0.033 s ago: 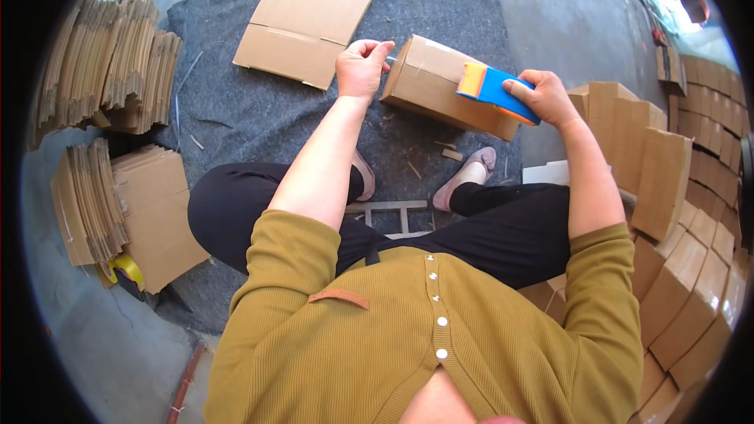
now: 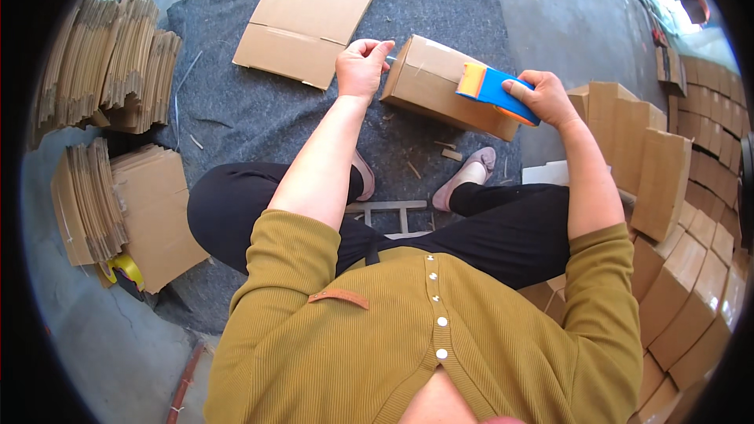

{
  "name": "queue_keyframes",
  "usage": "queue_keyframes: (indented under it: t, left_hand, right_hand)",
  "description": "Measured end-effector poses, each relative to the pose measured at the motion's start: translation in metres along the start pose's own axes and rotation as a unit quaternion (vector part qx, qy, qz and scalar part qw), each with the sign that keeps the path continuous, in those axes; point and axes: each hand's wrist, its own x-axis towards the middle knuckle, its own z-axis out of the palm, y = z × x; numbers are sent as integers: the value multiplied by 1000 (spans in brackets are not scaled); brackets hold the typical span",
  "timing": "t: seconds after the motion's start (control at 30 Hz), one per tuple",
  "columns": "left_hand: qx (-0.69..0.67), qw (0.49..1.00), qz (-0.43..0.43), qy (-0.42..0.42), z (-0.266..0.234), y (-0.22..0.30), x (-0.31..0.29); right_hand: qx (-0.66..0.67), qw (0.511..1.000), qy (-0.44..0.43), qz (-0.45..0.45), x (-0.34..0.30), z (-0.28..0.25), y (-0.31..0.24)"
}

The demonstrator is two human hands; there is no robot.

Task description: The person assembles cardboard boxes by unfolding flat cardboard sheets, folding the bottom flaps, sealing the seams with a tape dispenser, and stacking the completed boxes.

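Observation:
A closed cardboard box (image 2: 432,82) lies on the dark cloth in front of me, tilted away to the right. My right hand (image 2: 542,98) is wrapped around a blue and orange tape dispenser (image 2: 499,90), whose orange end rests at the box's top, right of its middle. Beside the box's left end, my left hand (image 2: 363,69) is closed in a pinch. A short, pale strip of tape (image 2: 390,58) runs from those fingertips to the box edge. Left of the box, a flattened carton (image 2: 310,7) lies on the cloth behind my left hand.
Stacks of flattened cartons (image 2: 118,55) stand at the left, with a yellow tape roll (image 2: 126,271) by the lower one. Many made-up boxes (image 2: 683,290) are piled at the right. A dark cloth (image 2: 228,102) covers the floor, with cardboard scraps (image 2: 452,154) near my feet.

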Motion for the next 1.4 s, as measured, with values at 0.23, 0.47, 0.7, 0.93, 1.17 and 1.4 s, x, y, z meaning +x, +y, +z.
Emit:
queue_keyframes:
  t: [0.23,0.47,0.7,0.93,1.17,1.4]
  left_hand:
    - [23,1000,-3,-4,-2,-7,5]
    - [64,998,-30,-1,0,-20,11]
    - [129,991,-27,-4,4,-55,18]
    - [296,946,-121,54,14,-63,9]
    - [144,965,75,206,13,-50,-15]
    - [355,932,-69,-29,23,-26,-41]
  right_hand:
    - [-24,1000,-2,18,1,5,-8]
    - [-119,992,0,43,2,5,-38]
    - [-176,983,25,37,4,15,-55]
    - [-203,978,17,47,4,17,-60]
    - [-198,978,23,55,4,18,-58]
    - [-196,979,25,44,7,18,-52]
